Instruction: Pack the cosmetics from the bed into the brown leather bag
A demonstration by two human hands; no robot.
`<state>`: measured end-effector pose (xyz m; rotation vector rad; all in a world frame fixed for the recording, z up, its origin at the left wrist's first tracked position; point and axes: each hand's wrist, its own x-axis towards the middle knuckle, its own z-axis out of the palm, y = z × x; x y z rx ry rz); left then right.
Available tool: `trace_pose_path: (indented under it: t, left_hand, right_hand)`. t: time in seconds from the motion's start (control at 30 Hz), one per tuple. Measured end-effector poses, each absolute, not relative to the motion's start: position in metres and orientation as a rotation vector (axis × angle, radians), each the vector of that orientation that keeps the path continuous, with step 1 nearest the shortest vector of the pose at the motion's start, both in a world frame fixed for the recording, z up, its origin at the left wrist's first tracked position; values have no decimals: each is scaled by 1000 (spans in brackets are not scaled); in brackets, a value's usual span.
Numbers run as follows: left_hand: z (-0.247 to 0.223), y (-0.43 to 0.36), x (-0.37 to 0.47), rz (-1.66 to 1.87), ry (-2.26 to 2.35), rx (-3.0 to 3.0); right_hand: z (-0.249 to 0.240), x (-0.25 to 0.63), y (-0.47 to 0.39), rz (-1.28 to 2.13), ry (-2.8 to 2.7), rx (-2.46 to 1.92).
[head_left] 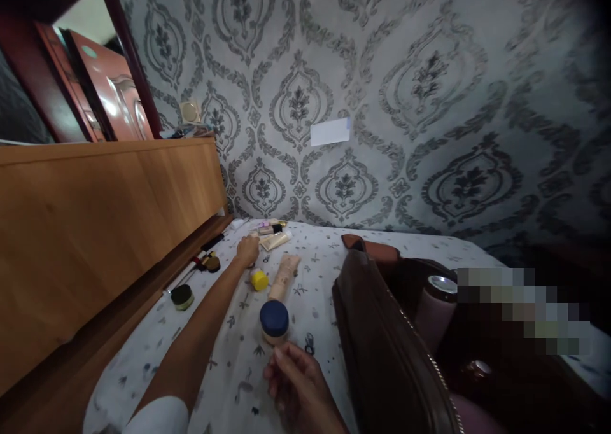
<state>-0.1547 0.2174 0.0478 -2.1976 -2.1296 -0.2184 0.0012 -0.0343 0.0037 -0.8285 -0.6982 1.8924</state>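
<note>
My left hand (248, 251) reaches far across the patterned sheet, its fingers curled downward around something I cannot make out. Just beyond it lie a pale tube (275, 240) and a small bottle with a black cap (270, 230). A small container with a yellow cap (259, 280) sits on the near side of that hand. Closer in, a beige tube (285, 275) lies by a jar with a dark blue lid (274, 319). My right hand (300, 380) is right at the near side of this jar, fingers loosely curled with nothing visible in them.
An open brown leather bag (382, 345) stands on the right, with a pink bottle with a silver cap (436, 307) inside. Along the left edge are a dark-lidded jar (182, 296), a small brownish jar (212, 264) and brushes. A wooden board (114, 211) rises on the left.
</note>
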Motion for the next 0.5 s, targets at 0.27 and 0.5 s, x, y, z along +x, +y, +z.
trace_pose_path:
  t: [0.27, 0.5]
  left_hand:
    - [35, 241, -155, -83, -2118, -2127]
    - [33, 241, -155, -168, -2118, -2126]
  right_hand:
    - [-7, 0, -30, 1893, -763, -792]
    - [1, 2, -32, 1885, -777, -824]
